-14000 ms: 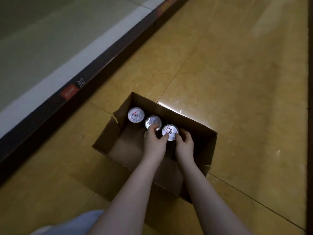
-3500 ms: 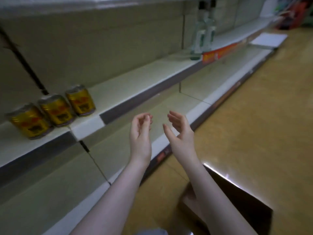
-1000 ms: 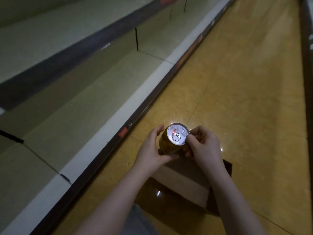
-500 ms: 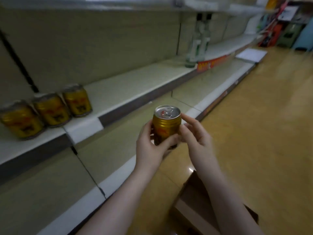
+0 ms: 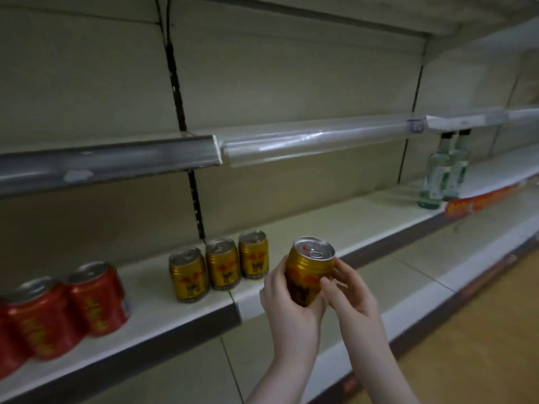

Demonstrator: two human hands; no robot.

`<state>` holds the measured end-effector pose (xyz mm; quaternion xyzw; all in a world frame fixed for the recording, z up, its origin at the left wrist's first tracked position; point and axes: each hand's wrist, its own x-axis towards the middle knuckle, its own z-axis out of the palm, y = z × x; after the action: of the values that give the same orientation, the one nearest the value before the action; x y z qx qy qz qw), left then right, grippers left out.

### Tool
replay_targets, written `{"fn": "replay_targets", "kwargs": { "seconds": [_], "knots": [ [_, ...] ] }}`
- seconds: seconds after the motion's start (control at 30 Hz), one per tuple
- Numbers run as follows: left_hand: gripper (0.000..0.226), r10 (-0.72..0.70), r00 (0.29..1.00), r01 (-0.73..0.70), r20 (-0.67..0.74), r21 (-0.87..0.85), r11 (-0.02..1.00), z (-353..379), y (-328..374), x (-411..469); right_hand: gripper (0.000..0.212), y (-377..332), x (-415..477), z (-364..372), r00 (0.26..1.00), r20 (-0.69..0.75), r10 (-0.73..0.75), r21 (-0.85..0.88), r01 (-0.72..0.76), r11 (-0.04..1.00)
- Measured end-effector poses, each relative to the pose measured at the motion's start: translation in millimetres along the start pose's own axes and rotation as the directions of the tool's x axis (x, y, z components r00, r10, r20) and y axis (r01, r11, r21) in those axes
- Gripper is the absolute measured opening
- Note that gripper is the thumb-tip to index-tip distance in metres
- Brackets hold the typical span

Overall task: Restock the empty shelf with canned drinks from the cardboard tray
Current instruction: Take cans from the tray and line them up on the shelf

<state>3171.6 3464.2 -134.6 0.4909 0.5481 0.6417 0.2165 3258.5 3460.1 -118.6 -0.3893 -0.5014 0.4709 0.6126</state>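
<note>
Head, left hand (image 5: pixel 291 307), right hand (image 5: pixel 351 297), can (image 5: pixel 309 262) half-hidden

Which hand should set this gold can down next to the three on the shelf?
Left, probably. The left hand wraps the held gold can from below and sits nearer the three gold cans; the right hand only pinches its side.

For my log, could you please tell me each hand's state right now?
Left hand: gripping the gold can.
Right hand: pinching the same gold can.

3 gold cans (image 5: pixel 222 265) stand on the shelf (image 5: pixel 350 223), 1 gold can (image 5: pixel 309 268) held nearby.
</note>
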Motion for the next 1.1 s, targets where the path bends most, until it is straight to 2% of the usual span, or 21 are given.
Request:
{"fn": "replay_targets", "kwargs": {
  "seconds": [0.13, 0.23, 0.3, 0.43, 0.5, 0.6, 0.7, 0.9, 1.1],
  "knots": [
    [0.097, 0.001, 0.997, -0.005, 0.072, 0.061, 0.998, -13, 2, 5, 0.032, 1, 8, 14, 0.999, -0.030, -0.012, 0.049, 0.013, 0.999],
    [0.071, -0.019, 0.995, 0.011, 0.096, 0.083, 0.997, -20, 4, 7, 0.028, 0, 17, 20, 1.000, -0.003, -0.005, 0.094, 0.005, 0.996],
    [0.065, -0.018, 0.997, 0.011, 0.069, 0.097, 0.995, -22, 2, 11, 0.030, 3, 22, 24, 1.000, 0.018, -0.017, 0.092, 0.015, 0.996],
    [0.063, -0.046, 0.999, 0.045, 0.019, 0.055, 0.997, -19, -3, 24, 0.050, 15, 34, 29, 0.997, 0.069, -0.024, -0.028, 0.026, 0.999],
    [0.065, -0.076, 0.995, 0.073, 0.064, 0.053, 0.996, -15, -5, 28, 0.059, 19, 45, 30, 0.999, 0.047, -0.027, -0.149, 0.034, 0.988],
    [0.071, -0.106, 0.979, 0.092, 0.177, 0.087, 0.992, -11, -8, 35, 0.059, 23, 67, 28, 0.999, -0.014, -0.052, -0.309, 0.045, 0.950],
    [0.072, -0.154, 0.957, 0.128, 0.248, 0.117, 0.985, -9, -11, 47, 0.055, 33, 90, 27, 0.995, -0.045, -0.087, -0.367, 0.065, 0.928],
    [0.067, -0.238, 0.940, 0.205, 0.245, 0.153, 0.967, -7, -15, 67, 0.063, 53, 124, 36, 0.999, -0.017, -0.045, -0.376, 0.035, 0.926],
    [0.062, -0.267, 0.930, 0.249, 0.252, 0.103, 0.963, -4, -17, 79, 0.061, 70, 143, 44, 0.999, 0.034, 0.016, -0.414, 0.000, 0.910]
  ]
}}
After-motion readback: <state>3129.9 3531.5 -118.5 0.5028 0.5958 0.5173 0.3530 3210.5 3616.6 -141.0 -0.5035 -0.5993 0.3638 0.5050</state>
